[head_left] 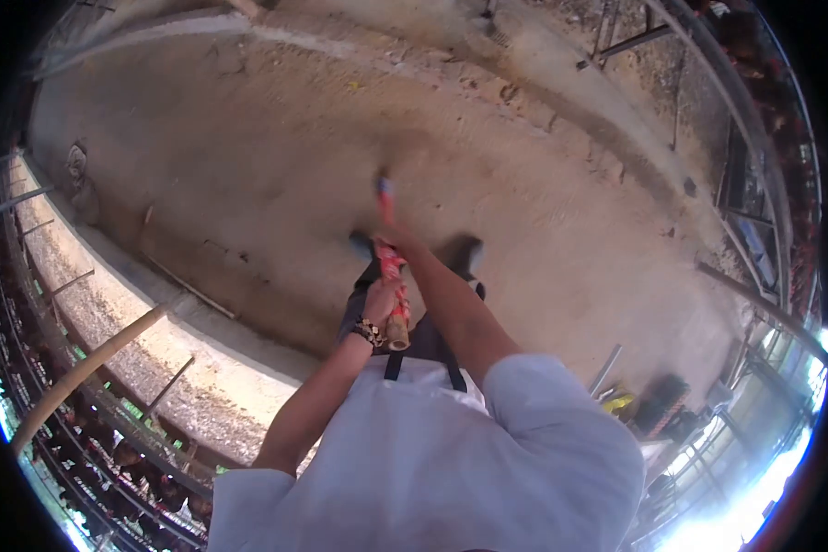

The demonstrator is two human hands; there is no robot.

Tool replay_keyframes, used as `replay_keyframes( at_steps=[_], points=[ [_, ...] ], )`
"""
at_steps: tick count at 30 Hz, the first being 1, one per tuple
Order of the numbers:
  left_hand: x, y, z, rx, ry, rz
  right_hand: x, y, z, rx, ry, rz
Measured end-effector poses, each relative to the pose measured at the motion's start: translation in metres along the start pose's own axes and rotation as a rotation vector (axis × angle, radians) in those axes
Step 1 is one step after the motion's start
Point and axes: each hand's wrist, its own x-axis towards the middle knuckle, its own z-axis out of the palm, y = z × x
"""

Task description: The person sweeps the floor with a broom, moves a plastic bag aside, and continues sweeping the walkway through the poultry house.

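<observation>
I am looking down over a white shirt (451,460) at both arms reaching forward. The left hand (380,302), a beaded bracelet (369,332) at its wrist, is wrapping its fingers fully around the stick (391,271) just above the bare bamboo butt. The right hand (397,247) is gripping the red-wrapped part further along, fingers closed tight as far as I can tell. The stick is pointing down and away between two dark shoes (467,253). Its far end is blurring against the concrete floor (276,156), so I cannot tell what head it carries.

To the left, a raised kerb (202,340) and a leaning bamboo pole (83,373) are edging the aisle, with cages (83,432) beyond. More cages (782,120) are lining the right side.

I am judging the risks. The low end is passing close to the shoes, so a hard stroke could catch a foot. The floor is looking rough and cracked, which could snag the tip and jar the grip loose. A wide swing could also strike the kerb.
</observation>
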Motion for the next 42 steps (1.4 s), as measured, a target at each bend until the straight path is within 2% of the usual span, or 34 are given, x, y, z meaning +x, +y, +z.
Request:
replay_keyframes(
  at_steps=[1,2,3,4,7,10,12,14,15,17,18,19,20,21,22,23,24,27,28,30,31,33,34,36,37,38,39,41,42],
  points=[
    [-0.014,0.007,-0.011,-0.024,0.132,0.150,0.009,-0.028,0.042,-0.166,-0.131,-0.045],
    [-0.013,0.011,-0.028,0.004,0.185,0.213,0.012,-0.053,0.080,-0.266,-0.236,-0.100],
    [-0.008,0.015,-0.045,0.029,0.231,0.278,0.006,-0.075,0.113,-0.260,-0.295,-0.152],
    [-0.007,0.018,-0.060,0.046,0.276,0.345,-0.006,-0.096,0.142,-0.206,-0.321,-0.201],
    [-0.048,0.056,-0.101,0.136,0.380,0.307,-0.073,-0.130,0.195,0.116,-0.256,-0.313],
    [-0.116,0.115,-0.116,0.166,0.059,0.068,-0.091,-0.113,0.202,0.426,-0.017,-0.292],
    [-0.125,0.133,-0.129,0.209,-0.126,-0.115,-0.096,-0.075,0.184,0.693,0.124,-0.378],
    [-0.109,0.137,-0.117,0.219,-0.265,-0.217,-0.129,-0.066,0.152,0.903,0.476,-0.137],
    [-0.098,0.135,-0.109,0.220,-0.332,-0.273,-0.129,-0.052,0.125,0.998,0.522,-0.089],
    [-0.056,0.130,-0.091,0.325,-0.453,-0.364,-0.096,-0.007,0.054,0.942,0.680,-0.094],
    [-0.028,0.127,-0.078,0.370,-0.514,-0.397,-0.087,-0.017,0.032,0.849,0.801,0.039],
    [0.000,0.118,-0.068,0.336,-0.463,-0.375,-0.078,-0.026,0.010,0.763,0.907,0.183],
    [0.025,0.106,-0.062,0.311,-0.408,-0.360,-0.051,-0.022,-0.006,0.669,0.877,0.206],
    [0.042,0.095,-0.056,0.284,-0.351,-0.346,-0.012,-0.012,-0.016,0.520,0.746,0.176],
    [0.044,0.085,-0.050,0.146,-0.199,-0.210,0.038,0.012,-0.022,-0.007,0.385,-0.263],
    [0.038,0.076,-0.045,0.017,-0.053,-0.074,0.075,0.014,-0.013,-0.482,0.229,-0.777],
    [0.036,0.068,-0.046,-0.073,0.076,0.003,0.100,0.009,0.006,-0.621,0.152,-0.972],
    [0.018,0.060,-0.047,-0.163,0.360,0.138,0.077,-0.067,0.103,-0.386,-0.078,-0.291],
    [0.005,0.056,-0.050,-0.181,0.395,0.071,0.040,-0.100,0.120,-0.147,-0.056,-0.131],
    [-0.024,0.055,-0.062,-0.221,0.453,-0.061,0.012,-0.090,0.133,0.115,-0.229,-0.120],
    [-0.047,0.065,-0.063,0.234,0.377,0.090,-0.011,-0.087,0.135,0.206,-0.192,-0.120],
    [-0.088,0.075,-0.079,0.331,0.157,0.052,-0.066,-0.086,0.131,0.454,-0.067,-0.083],
    [-0.099,0.077,-0.093,-0.025,0.029,-0.127,-0.088,-0.084,0.123,0.611,0.020,-0.047],
    [-0.091,0.083,-0.120,0.026,-0.003,-0.394,-0.107,-0.058,0.103,0.706,0.279,0.087],
    [-0.079,0.081,-0.126,0.051,-0.028,-0.527,-0.104,-0.058,0.088,0.632,0.406,0.078],
    [-0.055,0.088,-0.116,0.300,-0.062,-0.423,-0.095,-0.061,0.074,0.558,0.533,0.069],
    [-0.034,0.125,-0.085,0.370,-0.132,-0.448,-0.083,-0.064,0.062,0.489,0.656,0.063],
    [0.013,0.119,-0.060,0.204,-0.126,-0.374,-0.026,-0.088,0.032,0.393,0.565,0.023],
    [0.033,0.117,-0.040,-0.079,-0.068,-0.292,0.033,-0.059,0.010,0.067,0.338,-0.088]
  ],
)
